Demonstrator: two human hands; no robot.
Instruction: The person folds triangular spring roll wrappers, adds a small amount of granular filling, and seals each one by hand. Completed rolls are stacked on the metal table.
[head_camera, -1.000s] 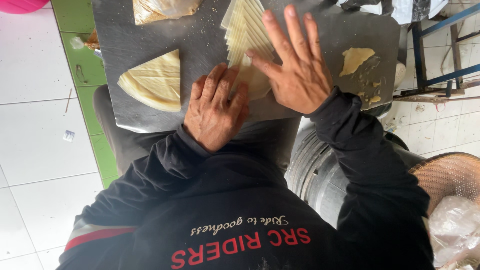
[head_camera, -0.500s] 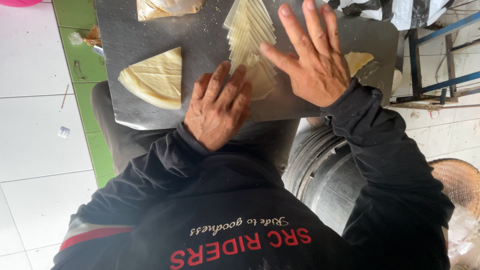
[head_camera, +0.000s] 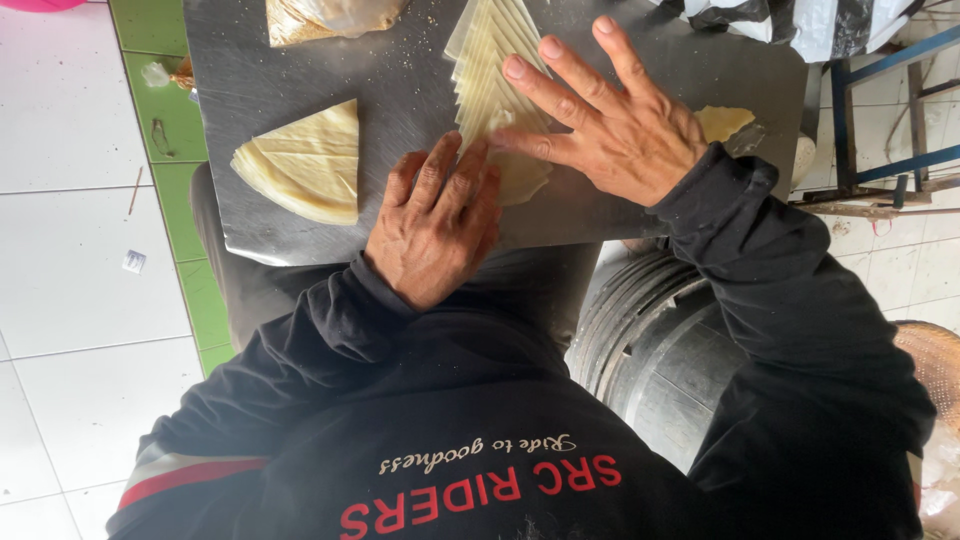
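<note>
L hand (head_camera: 435, 232) flat, palm down, fingers together, pressing near end of the fanned wrapper stack (head_camera: 490, 75). Holds nothing, just pins it. R hand (head_camera: 612, 130) also flat but fingers spread wide, laid across stack's right side, thumb pointing toward L fingertips. Both hands touching stack, nearly touching each other.

Stack: pale yellow thin sheets, staggered like a fan, runs from tray's far edge to near-centre, narrow end under the hands.

Surface: grey metal tray (head_camera: 400, 90), matte, dusted w/ crumbs/flour. Second wedge (head_camera: 305, 165) of sheets to the left, apart from hands. Clear bag (head_camera: 330, 15) w/ brownish stuff at far edge. Small dough scrap (head_camera: 725, 120) right side, just beyond R wrist.

Room: white floor tiles (head_camera: 70, 300) left, green tile strip (head_camera: 165, 100) beside tray. Dark ribbed drum (head_camera: 650, 340) below tray on right. Blue metal frame (head_camera: 890, 110) far right. Black sleeves on both arms.
</note>
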